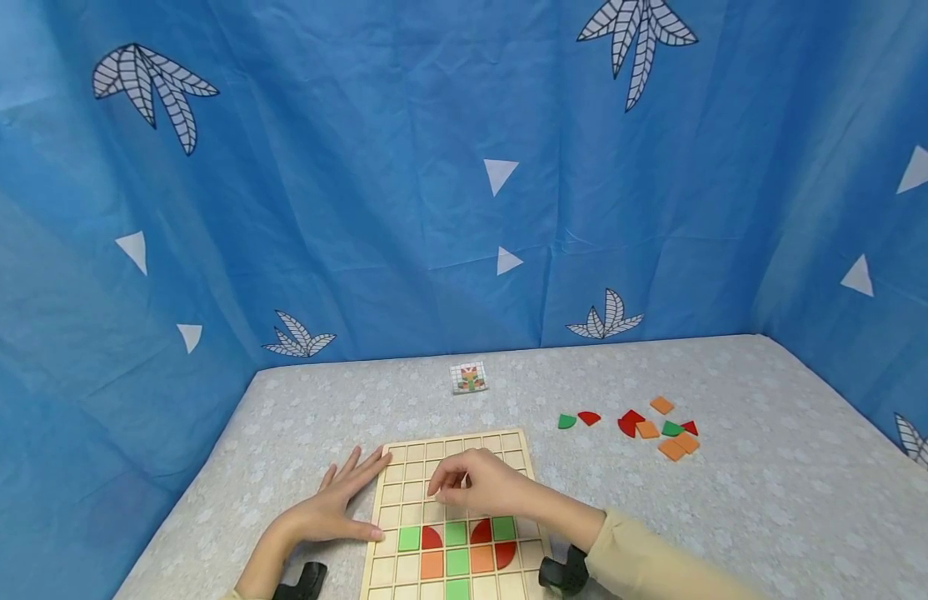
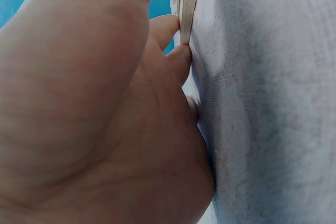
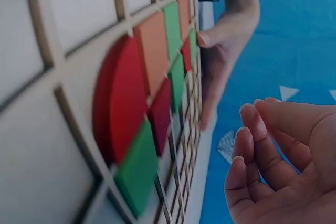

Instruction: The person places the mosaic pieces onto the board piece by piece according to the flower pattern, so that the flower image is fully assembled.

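Note:
A wooden grid board lies on the table. Green squares, red quarter-circles and orange squares fill several cells in its near part. My left hand rests at the board's left edge, fingers spread, with the thumb and a fingertip on the rim. Over the middle of the board, beyond the coloured tiles, hovers my right hand. Its fingers are loosely bent toward the thumb, and no tile shows among them. The right wrist view has the tiles close up to the left of this hand.
Loose orange squares, red pieces and green quarter-circles lie right of the board on the patterned tablecloth. A small pattern card lies beyond the board. Blue curtains surround the table's back and sides.

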Action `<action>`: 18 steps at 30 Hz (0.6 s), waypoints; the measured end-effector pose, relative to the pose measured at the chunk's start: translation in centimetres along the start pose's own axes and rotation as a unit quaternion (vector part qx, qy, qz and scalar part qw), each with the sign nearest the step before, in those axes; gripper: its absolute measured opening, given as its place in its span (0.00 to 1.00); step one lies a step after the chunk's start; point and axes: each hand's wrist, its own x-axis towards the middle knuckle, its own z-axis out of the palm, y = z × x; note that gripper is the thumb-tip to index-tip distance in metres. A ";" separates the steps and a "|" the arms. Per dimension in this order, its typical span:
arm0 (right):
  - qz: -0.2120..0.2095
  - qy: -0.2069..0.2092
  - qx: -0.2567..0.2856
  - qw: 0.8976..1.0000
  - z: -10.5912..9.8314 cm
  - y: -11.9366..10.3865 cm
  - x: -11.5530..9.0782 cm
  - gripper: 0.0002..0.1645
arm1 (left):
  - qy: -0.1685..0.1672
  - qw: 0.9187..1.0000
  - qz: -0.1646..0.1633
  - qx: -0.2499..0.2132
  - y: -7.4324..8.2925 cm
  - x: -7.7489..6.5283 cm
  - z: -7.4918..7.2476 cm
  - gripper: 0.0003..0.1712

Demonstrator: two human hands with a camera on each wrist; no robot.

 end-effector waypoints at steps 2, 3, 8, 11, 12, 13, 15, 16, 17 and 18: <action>0.012 0.013 0.003 1.000 -0.8 0.2 -0.3 0.05 | 0.000 1.000 0.000 -0.002 0.0 0.0 0.0 0.57; 0.016 0.021 0.001 1.000 -1.2 0.3 -0.5 0.05 | 0.000 1.000 0.001 -0.002 -0.1 -0.1 0.0 0.57; 0.030 0.063 -0.012 0.997 -3.4 1.4 -1.6 0.05 | -0.001 1.000 0.004 -0.003 -0.1 -0.1 -0.1 0.57; 0.045 0.089 -0.016 0.995 -4.8 2.0 -2.6 0.06 | 0.000 1.000 0.007 -0.003 -0.1 -0.1 -0.1 0.57; 0.053 0.097 -0.017 0.994 -5.2 2.2 -2.9 0.06 | 0.000 1.000 0.007 -0.004 -0.1 -0.1 -0.1 0.57; 0.062 0.106 -0.019 0.992 -5.7 2.5 -3.3 0.06 | 0.000 1.000 0.008 -0.004 -0.1 0.0 -0.1 0.57; 0.078 0.124 -0.019 0.989 -6.6 3.1 -4.0 0.07 | 0.000 1.000 0.008 -0.004 -0.1 0.0 0.0 0.57; 0.085 0.134 -0.018 0.987 -7.1 3.5 -4.4 0.07 | 0.000 1.000 0.008 -0.005 -0.1 0.0 0.0 0.57; 0.094 0.144 -0.019 0.985 -7.5 3.9 -4.8 0.08 | 0.000 1.000 0.008 -0.006 -0.1 0.0 0.0 0.57; 0.099 0.154 -0.018 0.983 -8.0 4.4 -5.3 0.08 | -0.001 1.000 0.008 -0.006 -0.1 0.0 0.0 0.57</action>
